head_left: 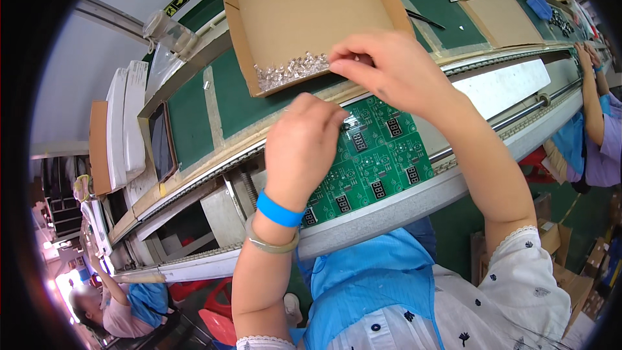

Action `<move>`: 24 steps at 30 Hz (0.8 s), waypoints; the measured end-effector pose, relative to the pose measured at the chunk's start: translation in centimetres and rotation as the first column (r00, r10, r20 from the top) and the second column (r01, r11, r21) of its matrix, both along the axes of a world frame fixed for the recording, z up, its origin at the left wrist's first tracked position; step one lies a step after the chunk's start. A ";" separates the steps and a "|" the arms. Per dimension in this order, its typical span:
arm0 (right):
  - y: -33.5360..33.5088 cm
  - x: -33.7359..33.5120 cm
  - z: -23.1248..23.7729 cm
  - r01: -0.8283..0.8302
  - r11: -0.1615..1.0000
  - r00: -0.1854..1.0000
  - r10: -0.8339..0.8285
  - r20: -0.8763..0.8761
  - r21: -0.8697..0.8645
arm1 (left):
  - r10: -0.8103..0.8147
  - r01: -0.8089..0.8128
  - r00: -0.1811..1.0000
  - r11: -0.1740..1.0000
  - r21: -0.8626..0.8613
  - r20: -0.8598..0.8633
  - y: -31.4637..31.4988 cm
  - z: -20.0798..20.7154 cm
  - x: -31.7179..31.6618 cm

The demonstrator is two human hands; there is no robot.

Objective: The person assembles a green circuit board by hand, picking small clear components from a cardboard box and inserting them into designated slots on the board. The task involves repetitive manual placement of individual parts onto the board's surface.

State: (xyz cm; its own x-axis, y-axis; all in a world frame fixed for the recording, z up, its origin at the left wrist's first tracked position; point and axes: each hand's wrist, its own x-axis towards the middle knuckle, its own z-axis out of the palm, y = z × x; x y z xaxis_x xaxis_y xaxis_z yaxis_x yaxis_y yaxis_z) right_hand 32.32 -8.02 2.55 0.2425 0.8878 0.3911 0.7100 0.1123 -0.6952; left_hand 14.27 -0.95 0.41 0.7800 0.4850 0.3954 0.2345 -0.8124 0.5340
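A green circuit board panel [382, 167] with several black digit displays [378, 188] lies across the rails in front of me. Over its far left part, my left hand [303, 149] has its thumb and fingers pinched together; what they hold, if anything, is hidden. Behind the board stands a shallow cardboard box [311, 13], with a heap of small clear parts [291, 71] along its near side. At the right end of this heap is my right hand [395, 68], its thumb and forefinger brought together. Whatever sits between those fingertips is too small to make out.
A conveyor rail with a chain [194, 188] runs along the bench. Clear plastic jar [170, 34] and white boxes [126, 120] stand at left. Black tweezers [424, 19] and a blue bin [539, 5] lie farther right. Co-workers are at the far left [120, 304] and right [593, 110].
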 end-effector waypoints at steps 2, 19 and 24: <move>2.1 0.5 0.1 -0.015 0.998 0.987 0.025 0.159 -0.060 | 0.075 -0.074 0.993 0.997 -0.005 0.095 0.8 1.1 0.0; 6.7 0.8 -0.9 0.077 0.953 0.972 -0.006 0.236 -0.293 | 0.098 -0.075 0.961 0.992 0.099 -0.260 8.6 2.9 3.6; 5.0 1.5 -0.2 0.090 0.962 0.993 -0.069 0.091 -0.256 | 0.117 -0.110 0.972 0.993 0.046 -0.206 8.3 2.2 4.8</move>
